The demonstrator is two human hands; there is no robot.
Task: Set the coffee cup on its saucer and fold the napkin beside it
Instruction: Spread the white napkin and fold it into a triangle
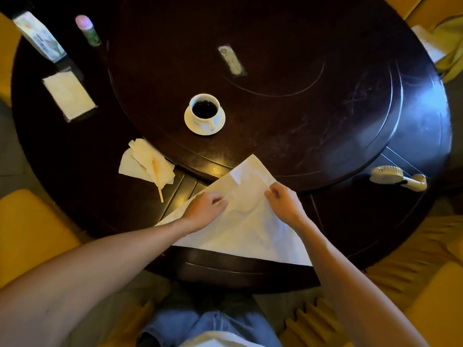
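Nearest the viewer, the napkin (246, 221) lies on the near edge of the dark round bench (375, 221), already folded into a large triangle whose long side runs along that near edge and whose tip points far, toward the raised turntable (275, 71) in the middle. The left hand (204, 209) rests on the left slope of the triangle with its fingers (220, 200) curled down and pinching the paper. The right hand (284, 202) sits on the right slope, its fingers (271, 194) likewise bent and gripping the napkin's edge. Both hands hold the napkin, so the fold appears to be in progress, not finished; I judge at least one more fold, and moving it nearer the cup, is left

To the left, a little farther, a crumpled tissue (147, 164) lies with a wooden stick (157, 179) across it. At the right edge of the bench lies a small white hand fan (398, 177)

Farther in, on the turntable, the coffee cup (204, 110) stands upright on its saucer (193, 125), filled with dark coffee, well apart from the napkin. That half of the task looks done

Far left sit a napkin holder (69, 95), a tall carton (38, 36) and a small bottle (87, 30)
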